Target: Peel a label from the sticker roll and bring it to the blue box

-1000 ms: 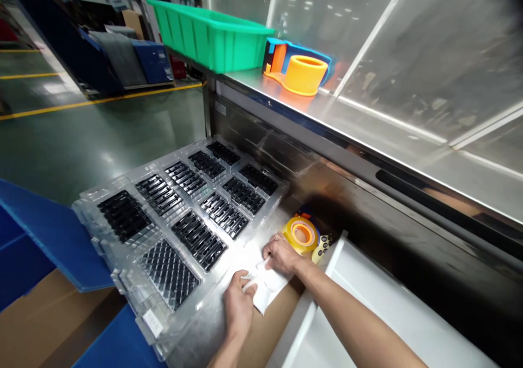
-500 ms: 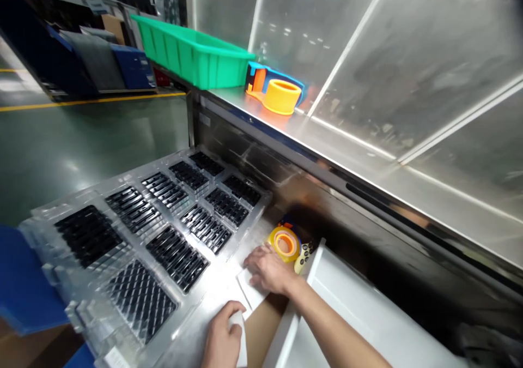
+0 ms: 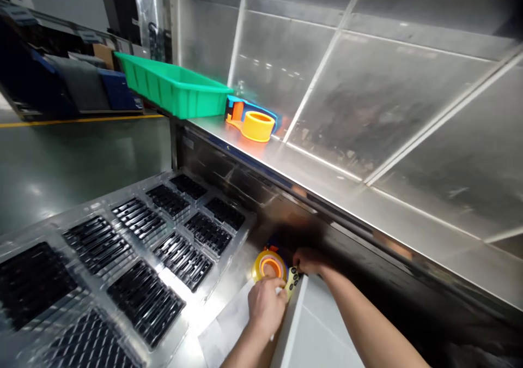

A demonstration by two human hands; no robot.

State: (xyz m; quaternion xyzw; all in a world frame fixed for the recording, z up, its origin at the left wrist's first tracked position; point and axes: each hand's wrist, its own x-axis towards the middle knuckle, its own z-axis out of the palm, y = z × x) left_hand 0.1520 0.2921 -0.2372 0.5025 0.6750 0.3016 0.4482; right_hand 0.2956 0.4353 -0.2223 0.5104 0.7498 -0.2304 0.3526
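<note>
Head view, items listed by position about the hands.

Left hand: fingers curled together, knuckles up, resting at the near edge of the yellow tape roll; whether it pinches anything cannot be told, though a sliver of white shows under its fingers.

Right hand: just past the left hand and to its right, in shadow against the steel front panel; fingers bent and close together beside the roll, exact grip not discernible.

Yellow tape roll: lying flat with orange core facing up, between the two hands, touching or almost touching both.

Yellow strip with dark dots: just right of the roll, between the hands.

White sheet: flat on the steel surface, left of the left wrist.

White box edge: directly under the right forearm.

Clear blister tray with compartments of black parts: well left of both hands.

Orange tape dispenser and green bin: on the upper shelf, far beyond the hands.
</note>
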